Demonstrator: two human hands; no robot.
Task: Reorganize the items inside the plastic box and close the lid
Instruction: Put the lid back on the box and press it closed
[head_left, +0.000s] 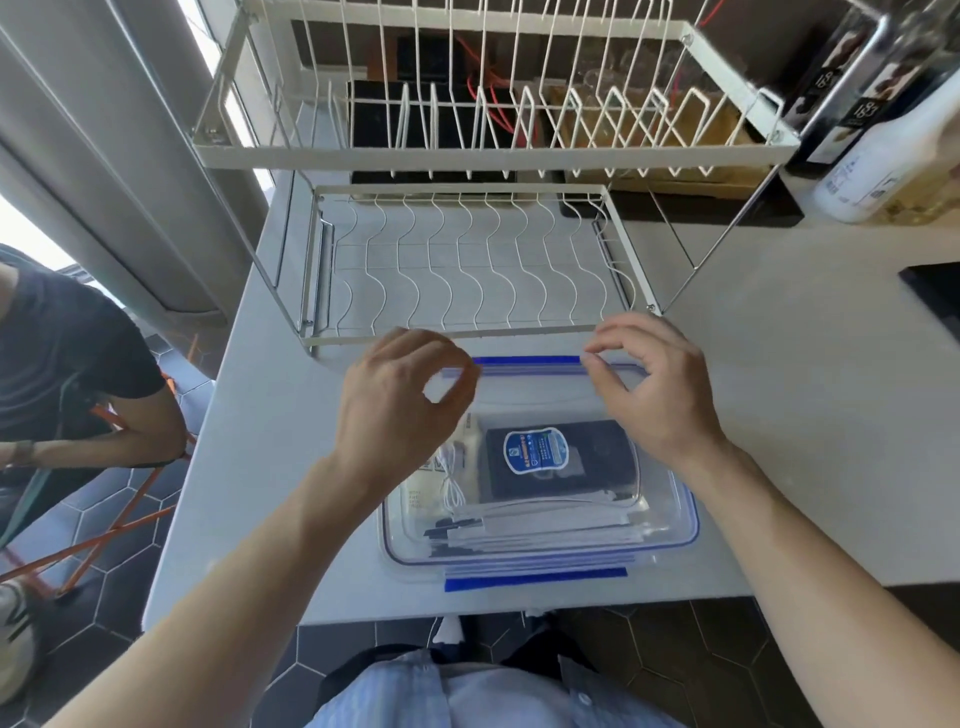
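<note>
A clear plastic box (670, 540) with a blue-trimmed rim sits on the white counter near its front edge. Inside lie a black packet with a blue label (561, 462), a white cable (449, 483) and flat white and black sheets (540, 530). A transparent lid (530, 395) with blue latches lies over the box; the far latch (524, 360) shows between my hands and the near latch (535, 576) hangs at the front. My left hand (400, 400) pinches the lid's far left edge. My right hand (649, 389) pinches the far latch's right end.
A white two-tier wire dish rack (467, 265) stands just behind the box. A white bottle (883, 156) and dark cartons stand at the back right. A dark object (935, 296) lies at the right edge. Another person's arm (104, 415) rests at the left, beside an orange chair frame.
</note>
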